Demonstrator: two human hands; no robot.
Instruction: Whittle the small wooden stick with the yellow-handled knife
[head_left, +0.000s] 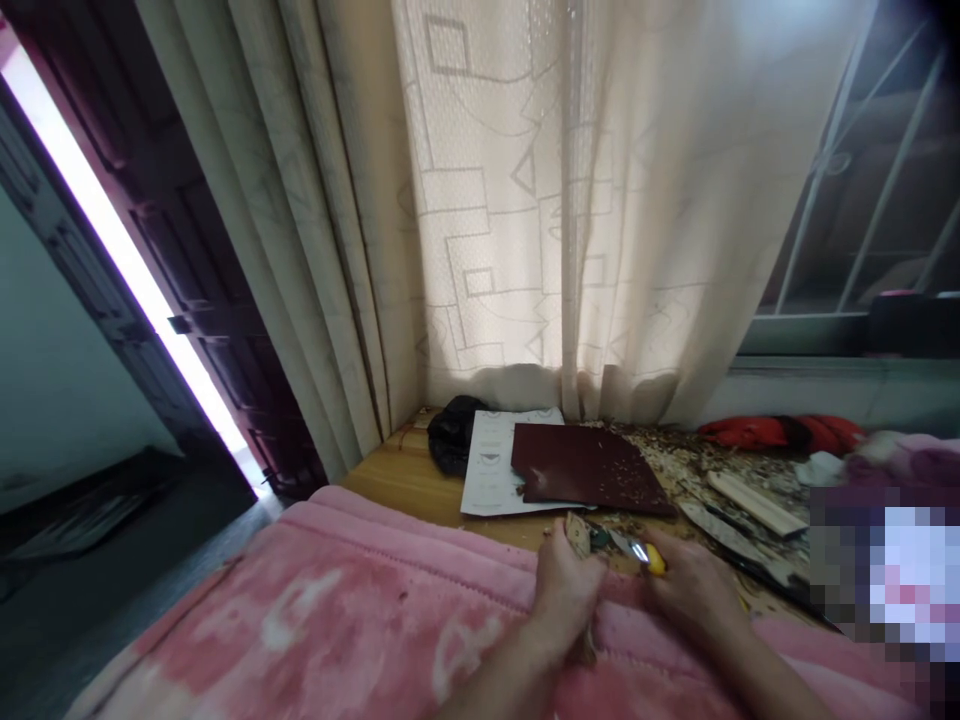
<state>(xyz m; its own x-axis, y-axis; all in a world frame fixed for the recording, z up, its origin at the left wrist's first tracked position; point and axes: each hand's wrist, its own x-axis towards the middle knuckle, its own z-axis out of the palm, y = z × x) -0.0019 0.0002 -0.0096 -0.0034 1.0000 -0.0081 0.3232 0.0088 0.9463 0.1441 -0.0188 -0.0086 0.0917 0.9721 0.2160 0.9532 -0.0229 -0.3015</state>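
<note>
My left hand (566, 580) is closed round a small pale piece (577, 535), possibly wood, its far end poking out above the fingers. A dark greenish part shows beside it, too small to name. Close by on the right, my right hand (694, 590) grips a yellow-handled knife (655, 559), its short shiny blade pointing left towards the pale piece. Whether the blade touches the piece, I cannot tell. Both hands are above the near edge of the pink blanket (360, 600).
Beyond my hands, a dark red board (585, 465) lies partly over white printed paper (484, 465). A black bag (450, 440) is to their left. Wood shavings (675, 445), a large knife (727, 535), a pale strip (754, 502) and a red bundle (757, 433) are on the right.
</note>
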